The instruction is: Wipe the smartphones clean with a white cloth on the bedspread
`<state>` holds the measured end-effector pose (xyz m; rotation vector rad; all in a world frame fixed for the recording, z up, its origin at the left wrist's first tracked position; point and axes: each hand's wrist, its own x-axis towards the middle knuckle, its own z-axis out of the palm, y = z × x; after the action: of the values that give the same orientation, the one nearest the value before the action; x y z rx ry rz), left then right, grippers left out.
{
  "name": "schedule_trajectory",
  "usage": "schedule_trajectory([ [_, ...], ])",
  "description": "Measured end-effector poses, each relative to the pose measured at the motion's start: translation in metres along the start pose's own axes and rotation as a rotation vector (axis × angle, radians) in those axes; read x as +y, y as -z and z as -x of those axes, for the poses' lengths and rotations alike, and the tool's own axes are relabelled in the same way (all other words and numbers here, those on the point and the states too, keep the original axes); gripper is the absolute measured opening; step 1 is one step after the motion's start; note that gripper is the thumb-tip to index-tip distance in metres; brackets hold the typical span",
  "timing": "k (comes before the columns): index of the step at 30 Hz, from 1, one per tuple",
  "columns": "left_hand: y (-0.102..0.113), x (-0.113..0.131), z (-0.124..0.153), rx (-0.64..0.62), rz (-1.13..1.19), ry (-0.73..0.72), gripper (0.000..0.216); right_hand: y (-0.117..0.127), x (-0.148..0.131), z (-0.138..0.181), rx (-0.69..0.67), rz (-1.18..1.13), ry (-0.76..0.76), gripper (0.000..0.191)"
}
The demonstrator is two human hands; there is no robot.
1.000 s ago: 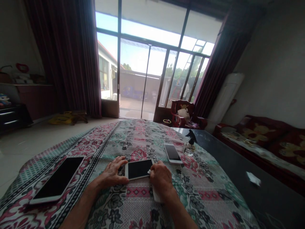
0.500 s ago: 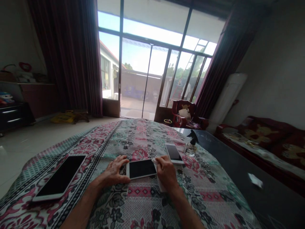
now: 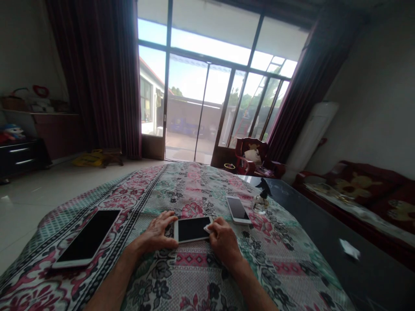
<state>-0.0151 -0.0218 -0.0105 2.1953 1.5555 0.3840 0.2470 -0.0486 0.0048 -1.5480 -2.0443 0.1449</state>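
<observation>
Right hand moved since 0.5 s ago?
Yes. The right hand has drawn back and slightly left, judged against the farthest smartphone.

Left hand around one end of a white phone, white wad in right hand

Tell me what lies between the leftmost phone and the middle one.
In the head view: the left hand, at the left end of the middle phone, and patterned cloth.

No text, label, brand, number or sign is showing clearly enough to be read, either on the phones or on anything else in view.
</observation>
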Motion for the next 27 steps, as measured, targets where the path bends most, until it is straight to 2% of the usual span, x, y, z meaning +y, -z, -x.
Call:
schedule_trajectory([
  [2,0.001,0.002,0.001,-0.005,0.001,0.0,0.083,0.004,0.004,0.005,-0.015,-0.053,0.049,0.025],
  [6,0.002,0.004,0.002,0.001,-0.006,-0.002,0.082,0.005,0.01,0.014,0.057,-0.101,0.242,0.026],
  [8,0.001,0.003,0.001,0.011,-0.01,-0.002,0.082,0.003,0.011,0.017,0.05,-0.099,0.316,0.029],
  [12,0.001,0.002,0.001,0.01,-0.015,0.0,0.083,-0.001,0.009,0.018,0.011,-0.086,0.352,0.033],
  [17,0.005,0.006,0.005,-0.003,-0.002,-0.003,0.082,0.001,0.006,0.016,-0.033,-0.06,0.38,0.023],
  [21,0.006,0.008,0.004,0.0,0.004,0.002,0.083,0.0,-0.005,0.014,-0.081,-0.019,0.43,0.021],
  [27,0.007,0.005,0.003,-0.005,0.016,-0.022,0.081,-0.012,-0.039,0.009,-0.136,0.029,0.507,0.012],
])
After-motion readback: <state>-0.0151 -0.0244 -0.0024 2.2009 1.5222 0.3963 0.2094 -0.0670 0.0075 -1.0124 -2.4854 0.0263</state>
